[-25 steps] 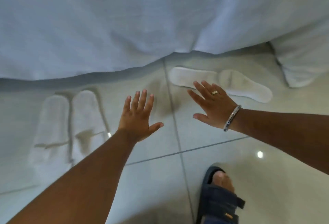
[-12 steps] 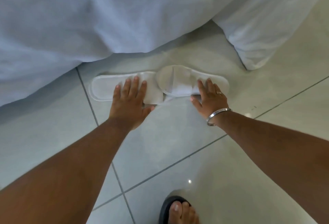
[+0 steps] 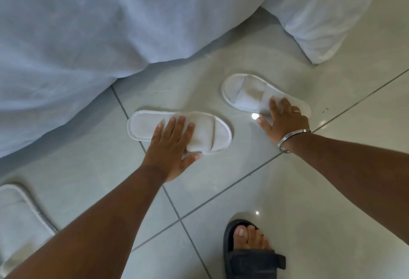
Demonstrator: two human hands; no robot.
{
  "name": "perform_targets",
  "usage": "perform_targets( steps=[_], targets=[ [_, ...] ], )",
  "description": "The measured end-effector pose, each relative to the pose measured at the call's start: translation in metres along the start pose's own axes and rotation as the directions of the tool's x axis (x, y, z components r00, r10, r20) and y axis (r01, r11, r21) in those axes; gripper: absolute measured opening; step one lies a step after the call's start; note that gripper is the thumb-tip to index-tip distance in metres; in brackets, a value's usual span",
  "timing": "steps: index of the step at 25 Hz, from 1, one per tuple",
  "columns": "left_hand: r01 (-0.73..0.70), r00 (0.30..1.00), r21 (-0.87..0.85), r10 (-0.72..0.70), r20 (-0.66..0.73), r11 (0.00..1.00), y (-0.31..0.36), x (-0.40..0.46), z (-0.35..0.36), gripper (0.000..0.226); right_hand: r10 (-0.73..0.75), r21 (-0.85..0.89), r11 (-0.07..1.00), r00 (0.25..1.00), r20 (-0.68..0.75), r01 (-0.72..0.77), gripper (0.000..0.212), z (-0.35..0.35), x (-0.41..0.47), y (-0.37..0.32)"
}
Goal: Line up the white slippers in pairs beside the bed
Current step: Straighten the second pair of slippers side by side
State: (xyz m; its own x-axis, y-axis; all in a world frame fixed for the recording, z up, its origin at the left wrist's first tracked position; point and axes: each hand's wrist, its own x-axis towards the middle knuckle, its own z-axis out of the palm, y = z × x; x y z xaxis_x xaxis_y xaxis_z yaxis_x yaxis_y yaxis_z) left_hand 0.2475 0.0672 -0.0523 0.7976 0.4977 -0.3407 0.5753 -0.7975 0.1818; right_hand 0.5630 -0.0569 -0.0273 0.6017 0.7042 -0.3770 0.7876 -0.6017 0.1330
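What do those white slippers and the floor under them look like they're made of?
The slippers, one under the left hand at and one under the right hand at, look like soft matte cloth, perhaps terry or non-woven: thin flat soles, stitched rims, floppy bands. The floor looks like glazed tile: glossy, with light glints and straight grout lines.

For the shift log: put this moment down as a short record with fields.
left hand: flat on the left slipper, thumb at its near edge
right hand: pressing on the heel end of the right slipper
slipper layout: apart, not parallel, not yet a pair
third slipper: lower left, partly out of frame
bed sheet: hangs to the tiled floor
foot: dark sandal
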Motion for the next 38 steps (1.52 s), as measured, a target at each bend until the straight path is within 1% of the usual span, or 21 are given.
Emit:
perform_targets(
  steps=[2,5,8,14,17,20,22,26,29,32,34,36,38],
  targets=[
    [0.035,0.999,-0.005,-0.035,-0.018,0.999,-0.001,0.003,-0.004,0.087,-0.030,0.007,1.000,0.998,-0.049,0.031,0.076,-0.003,-0.001,-0.007],
    [0.069,0.997,0.005,-0.069,-0.017,0.998,-0.002,0.010,-0.006,0.088,-0.102,0.046,0.994,0.994,-0.033,0.104,0.073,-0.001,-0.002,-0.017],
    [0.070,0.997,0.006,-0.070,-0.013,0.998,0.002,0.018,-0.006,0.087,-0.089,0.079,0.993,0.996,0.010,0.088,0.074,0.003,-0.002,-0.020],
    [0.054,0.998,0.022,-0.054,0.033,0.998,0.000,0.031,-0.020,0.088,-0.084,0.023,0.996,0.996,0.036,0.083,0.074,-0.003,0.003,-0.018],
    [0.113,0.994,-0.022,-0.112,0.010,0.993,0.006,0.033,-0.025,0.086,-0.090,0.006,0.996,0.996,0.019,0.090,0.076,-0.003,0.007,-0.019],
    [0.230,0.973,-0.054,-0.230,-0.007,0.972,0.018,0.040,-0.031,0.086,-0.113,-0.015,0.993,0.994,0.003,0.114,0.077,-0.001,0.009,-0.014],
    [0.282,0.959,-0.035,-0.283,-0.018,0.959,0.025,0.046,-0.036,0.088,-0.125,-0.036,0.992,0.992,-0.009,0.124,0.077,0.002,0.009,-0.012],
    [0.313,0.950,0.064,-0.312,-0.030,0.948,0.022,0.048,-0.044,0.089,-0.116,-0.020,0.993,0.993,0.004,0.116,0.074,-0.003,0.017,-0.006],
    [0.350,0.937,0.116,-0.349,-0.029,0.930,0.014,0.043,-0.043,0.082,-0.082,0.010,0.997,0.996,0.019,0.081,0.073,-0.007,0.021,-0.010],
    [0.328,0.945,0.132,-0.326,-0.037,0.935,0.007,0.043,-0.041,0.071,-0.063,0.048,0.997,0.998,-0.012,0.064,0.068,-0.012,0.025,-0.028],
    [0.278,0.960,0.123,-0.270,-0.077,0.953,0.007,0.042,-0.038,0.065,-0.140,0.072,0.987,0.989,-0.054,0.144,0.060,-0.017,0.024,-0.039],
    [0.225,0.970,0.084,-0.215,-0.115,0.971,0.004,0.042,-0.036,0.060,-0.287,0.040,0.956,0.953,-0.095,0.292,0.055,-0.017,0.019,-0.047],
    [0.172,0.975,0.019,-0.167,-0.144,0.985,-0.002,0.046,-0.034,0.057,-0.379,0.030,0.923,0.919,-0.113,0.384,0.052,-0.014,0.013,-0.051]
  ],
)
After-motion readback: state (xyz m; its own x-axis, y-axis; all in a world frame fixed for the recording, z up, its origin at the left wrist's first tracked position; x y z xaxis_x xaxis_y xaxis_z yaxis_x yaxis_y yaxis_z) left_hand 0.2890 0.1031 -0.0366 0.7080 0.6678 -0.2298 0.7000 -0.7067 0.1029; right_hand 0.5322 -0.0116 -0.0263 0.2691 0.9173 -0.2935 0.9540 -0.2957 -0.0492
